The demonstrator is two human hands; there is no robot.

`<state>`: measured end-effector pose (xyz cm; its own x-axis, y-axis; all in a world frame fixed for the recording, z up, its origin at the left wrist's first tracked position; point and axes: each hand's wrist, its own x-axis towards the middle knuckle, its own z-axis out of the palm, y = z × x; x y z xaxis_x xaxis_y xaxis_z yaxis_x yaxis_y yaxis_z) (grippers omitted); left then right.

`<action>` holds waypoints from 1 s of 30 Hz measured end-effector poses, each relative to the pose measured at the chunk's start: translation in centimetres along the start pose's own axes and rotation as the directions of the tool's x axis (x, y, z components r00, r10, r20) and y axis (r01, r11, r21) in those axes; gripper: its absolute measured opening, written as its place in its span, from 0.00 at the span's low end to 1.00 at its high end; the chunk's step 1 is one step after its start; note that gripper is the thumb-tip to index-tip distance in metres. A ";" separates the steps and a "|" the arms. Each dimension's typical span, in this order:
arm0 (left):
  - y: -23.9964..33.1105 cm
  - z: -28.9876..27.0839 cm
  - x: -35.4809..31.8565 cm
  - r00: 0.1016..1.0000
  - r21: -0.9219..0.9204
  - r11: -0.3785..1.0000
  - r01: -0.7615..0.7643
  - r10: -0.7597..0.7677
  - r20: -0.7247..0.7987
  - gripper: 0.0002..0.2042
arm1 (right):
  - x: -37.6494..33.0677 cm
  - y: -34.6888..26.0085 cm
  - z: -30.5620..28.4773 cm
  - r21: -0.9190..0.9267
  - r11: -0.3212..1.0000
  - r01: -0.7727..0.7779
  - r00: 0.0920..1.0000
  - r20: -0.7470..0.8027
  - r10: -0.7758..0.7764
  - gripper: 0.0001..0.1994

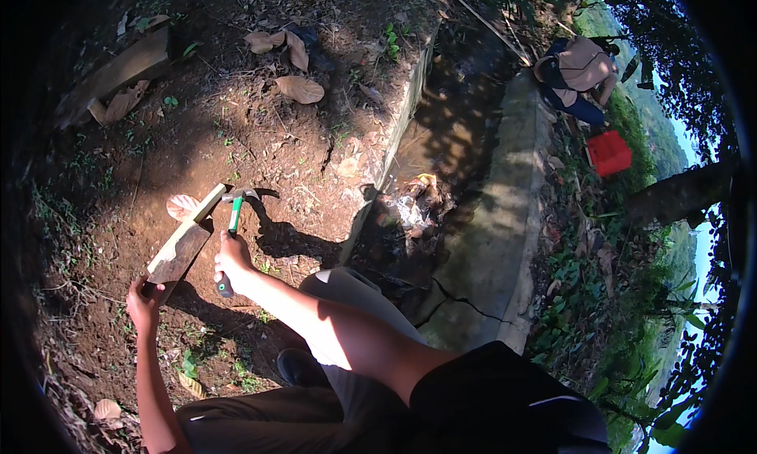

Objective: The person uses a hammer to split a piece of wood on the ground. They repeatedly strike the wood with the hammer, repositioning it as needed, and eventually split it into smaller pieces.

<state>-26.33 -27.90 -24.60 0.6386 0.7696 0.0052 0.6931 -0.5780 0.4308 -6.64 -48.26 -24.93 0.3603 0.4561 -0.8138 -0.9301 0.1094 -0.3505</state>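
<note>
My left hand (144,306) is closed on the near end of a wooden block (180,258), which slants above the brown soil. A pale narrow strip of wood (210,202) juts out from the block's far end; how the two are joined I cannot tell. In my right hand (232,257) is a claw hammer (236,216) with a green and black handle, my fingers wrapped round the grip. The hammer's metal head is right beside the tip of the pale strip; whether they touch is unclear.
A concrete-sided ditch (493,241) with shallow water and debris runs along my right. Beyond it a person (579,67) crouches near a red container (609,153). At the far left lies a thick wooden plank (118,74). Dry leaves (300,89) are scattered over the soil.
</note>
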 end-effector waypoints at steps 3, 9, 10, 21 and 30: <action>0.0 -0.2 -0.5 1.000 -0.010 1.000 0.010 -0.010 -0.004 0.30 | -0.7 0.0 0.8 -0.044 0.999 0.020 1.000 0.008 -0.020 0.14; 0.7 -0.2 -0.9 0.999 0.053 0.997 -0.051 0.052 -0.011 0.25 | -0.6 0.5 1.4 -0.025 0.997 0.068 0.997 -0.020 -0.068 0.17; 1.7 -0.3 -1.0 0.998 0.022 0.998 -0.066 0.065 0.014 0.24 | -0.4 0.4 1.2 -0.034 0.997 0.076 0.997 -0.020 -0.077 0.17; 2.9 -1.5 -1.4 0.990 0.142 0.980 -0.143 0.144 0.002 0.19 | 0.9 -0.3 -0.1 0.031 0.999 -0.032 0.998 0.059 0.030 0.16; 3.8 -2.3 -1.6 0.995 0.162 0.983 -0.090 0.083 0.050 0.18 | 0.4 -2.7 -1.9 0.061 0.990 -0.126 0.978 0.176 0.114 0.15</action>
<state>-25.53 -30.70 -20.88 0.7099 0.7043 -0.0047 0.6777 -0.6812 0.2769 -3.89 -50.00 -25.20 0.2341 0.6141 -0.7537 -0.9707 0.1046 -0.2163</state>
